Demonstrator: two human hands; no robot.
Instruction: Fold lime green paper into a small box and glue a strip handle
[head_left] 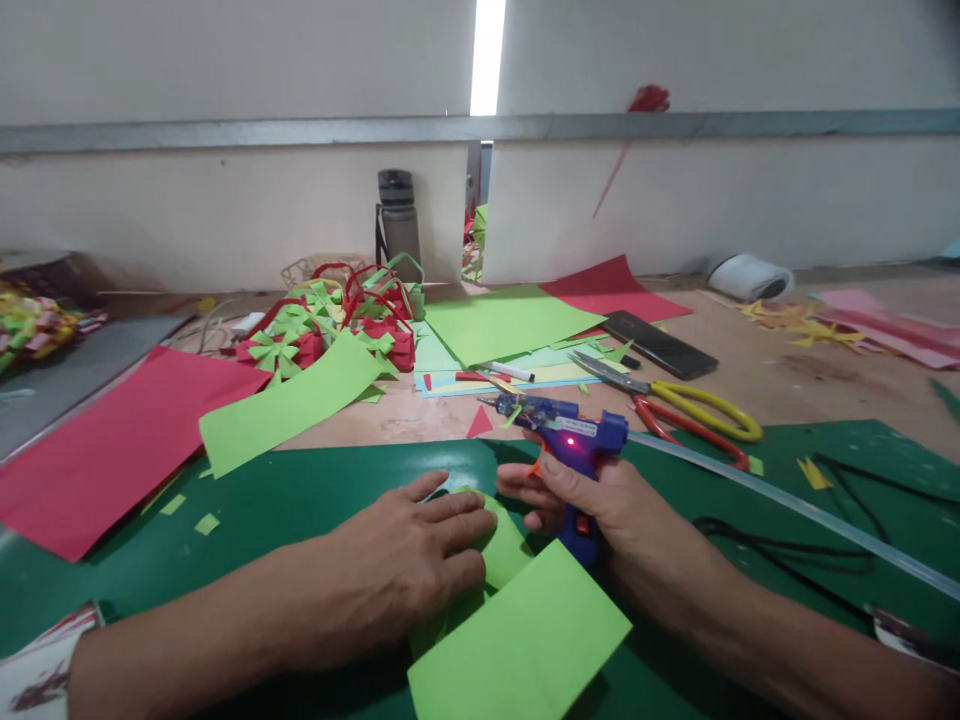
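Gripping glue gun (574, 436), right hand (611, 500) angled inward; left hand (420, 545) spread palm-down on green paper (507, 548).

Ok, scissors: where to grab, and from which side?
I'd take the scissors by the yellow handle, from above and the right: the handles point right and nearer the person, the blades left and away. The red handle lies closer to the glue stick trailing from the glue gun in the right hand, so yellow looks clearer.
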